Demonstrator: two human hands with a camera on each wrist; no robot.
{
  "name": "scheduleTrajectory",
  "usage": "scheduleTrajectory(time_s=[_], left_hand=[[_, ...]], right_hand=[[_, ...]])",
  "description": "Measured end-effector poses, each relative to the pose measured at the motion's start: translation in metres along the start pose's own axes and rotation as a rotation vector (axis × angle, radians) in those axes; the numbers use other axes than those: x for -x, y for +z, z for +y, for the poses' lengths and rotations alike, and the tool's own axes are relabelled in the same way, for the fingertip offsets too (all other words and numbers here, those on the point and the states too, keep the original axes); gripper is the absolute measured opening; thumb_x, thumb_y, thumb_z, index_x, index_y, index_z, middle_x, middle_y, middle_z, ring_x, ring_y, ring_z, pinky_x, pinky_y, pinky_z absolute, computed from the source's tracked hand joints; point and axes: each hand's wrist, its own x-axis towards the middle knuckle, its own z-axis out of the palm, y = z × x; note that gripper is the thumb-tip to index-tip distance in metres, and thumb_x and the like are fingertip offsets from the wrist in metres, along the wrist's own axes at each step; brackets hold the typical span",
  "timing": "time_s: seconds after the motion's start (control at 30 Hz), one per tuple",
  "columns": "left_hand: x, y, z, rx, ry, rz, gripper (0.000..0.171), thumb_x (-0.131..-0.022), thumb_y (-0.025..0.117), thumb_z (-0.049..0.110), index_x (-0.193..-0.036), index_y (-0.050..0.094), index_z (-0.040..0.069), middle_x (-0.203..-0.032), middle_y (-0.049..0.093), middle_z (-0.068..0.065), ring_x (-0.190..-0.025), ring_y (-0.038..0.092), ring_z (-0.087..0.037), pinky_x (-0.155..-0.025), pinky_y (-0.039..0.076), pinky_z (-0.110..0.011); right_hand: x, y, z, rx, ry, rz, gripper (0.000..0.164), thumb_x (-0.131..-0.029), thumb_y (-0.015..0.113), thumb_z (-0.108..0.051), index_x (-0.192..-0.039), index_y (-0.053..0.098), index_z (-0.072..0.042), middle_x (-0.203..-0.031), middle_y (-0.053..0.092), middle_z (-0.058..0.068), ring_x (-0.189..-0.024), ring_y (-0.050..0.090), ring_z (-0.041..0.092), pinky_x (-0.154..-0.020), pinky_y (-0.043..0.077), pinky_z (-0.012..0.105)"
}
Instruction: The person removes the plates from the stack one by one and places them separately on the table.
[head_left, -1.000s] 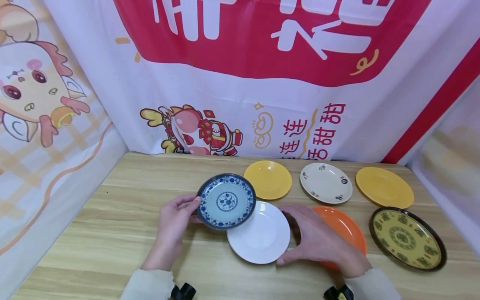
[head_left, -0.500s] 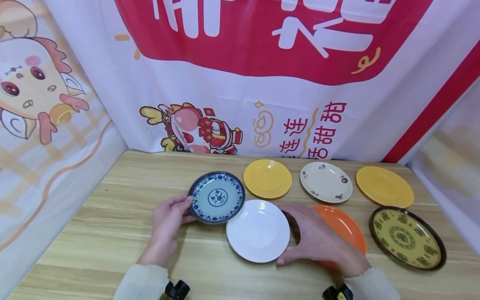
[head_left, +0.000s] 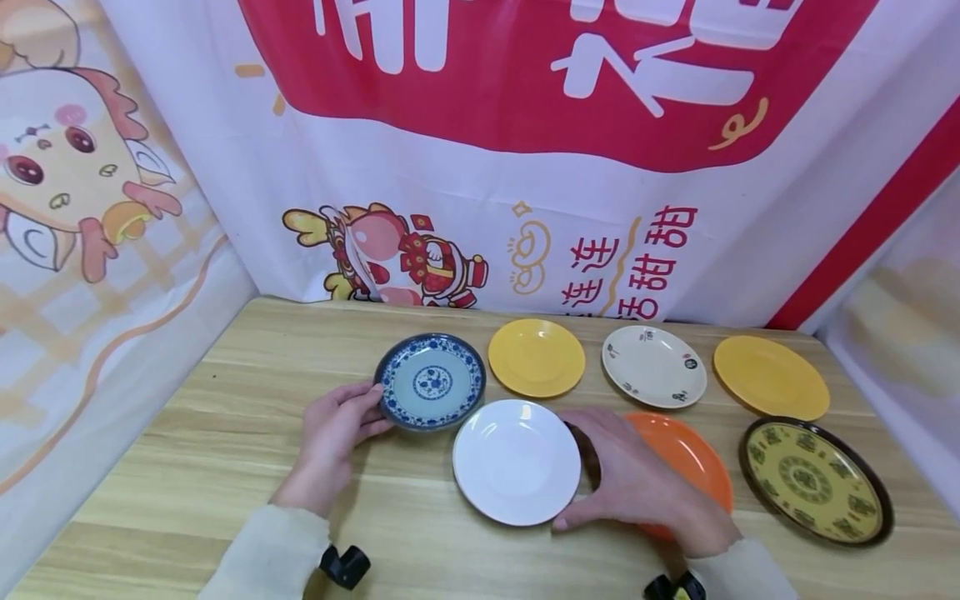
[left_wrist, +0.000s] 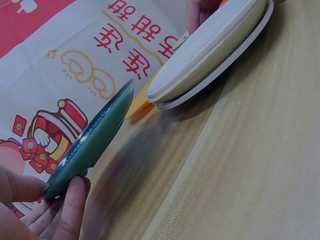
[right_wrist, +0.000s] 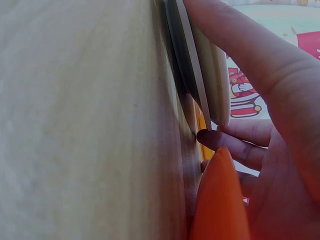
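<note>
A blue-and-white patterned plate [head_left: 432, 382] is pinched at its left edge by my left hand [head_left: 333, 442]. In the left wrist view this plate [left_wrist: 95, 140] is tilted and raised off the wood, its green underside showing. To its right is a plain white plate [head_left: 516, 462], lying on top of at least one other plate, whose pale rim [left_wrist: 215, 77] shows below it in the left wrist view. My right hand [head_left: 630, 475] holds the right side of this stack, thumb at the near edge and fingers at the far edge. Its fingertips [right_wrist: 212, 139] touch the rim.
An orange plate [head_left: 693, 454] lies partly under my right forearm. Behind stand a yellow plate [head_left: 537, 358], a white plate with small motifs [head_left: 652, 367] and another yellow plate [head_left: 771, 377]. A dark-rimmed patterned plate [head_left: 813, 481] lies far right. A printed cloth [head_left: 480, 183] hangs behind the table.
My left hand has moved the blue-and-white plate left and slightly away from me, so it no longer covers part of the white plate. My right hand has stayed at the white plate.
</note>
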Motion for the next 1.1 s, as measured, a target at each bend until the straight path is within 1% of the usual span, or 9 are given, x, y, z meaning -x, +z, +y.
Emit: scheduleTrajectory(time_s=[0.27,0.5,0.73,0.87,1.1], left_hand=[[-0.003,0.004,0.0,0.011,-0.003,0.001,0.048,-0.108,0.065,0.016,-0.15,0.053,-0.003,-0.12,0.075,-0.009,-0.088,0.075,-0.01,-0.087,0.066,-0.026],[-0.007,0.006,0.001,-0.001,-0.006,0.009,0.049,-0.109,0.064,0.016,-0.152,0.052,-0.002,-0.137,0.069,-0.018,-0.089,0.075,-0.009,-0.088,0.066,-0.026],[-0.014,0.013,0.005,-0.009,-0.003,0.014,0.048,-0.109,0.063,0.016,-0.152,0.052,-0.001,-0.138,0.067,-0.019,-0.091,0.074,-0.011,-0.088,0.066,-0.026],[-0.017,0.014,0.006,-0.005,-0.008,0.023,0.049,-0.11,0.062,0.017,-0.154,0.05,0.0,-0.145,0.063,-0.022,-0.092,0.074,-0.01,-0.089,0.066,-0.025],[-0.023,0.017,0.006,0.012,-0.029,0.003,0.052,-0.111,0.06,0.015,-0.159,0.045,0.001,-0.153,0.058,-0.024,-0.093,0.075,-0.008,-0.092,0.065,-0.026]], right_hand=[[0.001,-0.001,0.001,0.0,0.007,0.0,0.121,-0.051,0.095,-0.08,-0.153,0.055,-0.03,-0.146,0.062,-0.009,-0.14,0.054,0.022,-0.12,0.044,0.059],[-0.002,-0.002,0.002,-0.008,0.035,-0.027,0.12,-0.053,0.093,-0.083,-0.154,0.052,-0.033,-0.147,0.061,-0.01,-0.14,0.053,0.022,-0.12,0.044,0.061],[-0.001,-0.002,0.001,-0.007,0.045,-0.029,0.12,-0.053,0.093,-0.083,-0.155,0.052,-0.035,-0.148,0.06,-0.01,-0.141,0.052,0.022,-0.121,0.043,0.061],[-0.001,-0.001,0.0,-0.005,0.044,-0.03,0.118,-0.053,0.093,-0.083,-0.154,0.052,-0.037,-0.148,0.06,-0.012,-0.141,0.052,0.021,-0.12,0.044,0.06],[0.0,-0.002,0.0,-0.017,0.039,-0.019,0.115,-0.052,0.095,-0.079,-0.151,0.055,-0.038,-0.145,0.06,-0.015,-0.139,0.052,0.017,-0.12,0.044,0.057]])
